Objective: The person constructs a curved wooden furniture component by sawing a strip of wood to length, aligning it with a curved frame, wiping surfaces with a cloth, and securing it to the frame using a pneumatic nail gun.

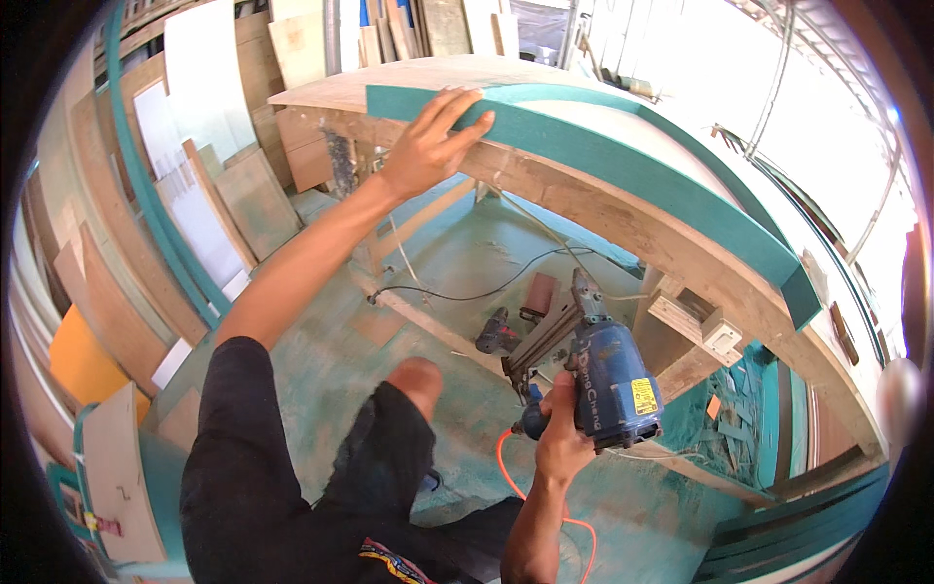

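My left hand [440, 146] is closed over the top edge of a long teal board [603, 185], near its left end. The board stands on edge along the front of a wooden workbench [321, 94]. Another teal strip [681, 146] runs behind it, and a short teal piece [804, 292] meets it at the right. In my right hand [559, 433] is a blue air nail gun [618, 375], gripped by its handle. Its nose points up and away, below the bench edge and apart from the board. An orange air hose [503, 457] trails from the handle.
Below the bench lie a cordless drill [498, 333] and a black cable [457, 295]. Teal scraps [735, 414] are heaped at the lower right, near stacked dark teal strips [788, 526]. Sheets and boards [209, 88] lean along the left.
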Available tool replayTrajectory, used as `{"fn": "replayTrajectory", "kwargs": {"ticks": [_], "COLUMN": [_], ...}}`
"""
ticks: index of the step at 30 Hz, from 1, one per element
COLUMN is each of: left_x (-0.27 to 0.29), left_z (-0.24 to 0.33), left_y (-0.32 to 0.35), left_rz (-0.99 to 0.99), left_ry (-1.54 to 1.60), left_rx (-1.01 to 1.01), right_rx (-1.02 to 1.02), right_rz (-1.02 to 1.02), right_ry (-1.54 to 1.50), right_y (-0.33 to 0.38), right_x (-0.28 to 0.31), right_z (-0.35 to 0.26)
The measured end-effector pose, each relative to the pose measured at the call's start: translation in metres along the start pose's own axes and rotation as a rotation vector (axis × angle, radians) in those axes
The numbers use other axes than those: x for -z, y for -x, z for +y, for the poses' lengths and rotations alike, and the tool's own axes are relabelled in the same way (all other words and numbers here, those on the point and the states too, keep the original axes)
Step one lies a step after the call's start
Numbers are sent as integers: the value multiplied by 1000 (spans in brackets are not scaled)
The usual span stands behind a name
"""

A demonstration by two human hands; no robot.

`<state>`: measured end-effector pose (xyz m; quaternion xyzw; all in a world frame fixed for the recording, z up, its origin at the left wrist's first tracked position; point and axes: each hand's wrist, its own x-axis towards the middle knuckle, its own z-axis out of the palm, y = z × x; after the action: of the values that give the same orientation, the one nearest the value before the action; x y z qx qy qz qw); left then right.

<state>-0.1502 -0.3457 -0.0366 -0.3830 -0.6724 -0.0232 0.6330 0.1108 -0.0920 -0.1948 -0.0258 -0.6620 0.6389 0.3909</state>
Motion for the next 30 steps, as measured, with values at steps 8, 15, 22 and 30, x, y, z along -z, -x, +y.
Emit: {"fn": "replayTrajectory", "kwargs": {"ticks": [8,15,22,30], "left_x": [25,-1,-18,-21], "left_z": [-41,-62,-62,-70], "left_y": [10,21,16,11], "left_rz": [-23,99,210,257], "left_ry": [-142,124,186,100], "left_rx": [-66,-136,-179,-316], "right_rx": [-100,25,117,210], "right_rz": [-83,122,359,458], "right_ry": [-33,-48,80,180], "right_y": [-10,-47,-55,-60], "right_x": [-14,-90,-159,-165], "right_z": [-31,-45,-26,-24]}}
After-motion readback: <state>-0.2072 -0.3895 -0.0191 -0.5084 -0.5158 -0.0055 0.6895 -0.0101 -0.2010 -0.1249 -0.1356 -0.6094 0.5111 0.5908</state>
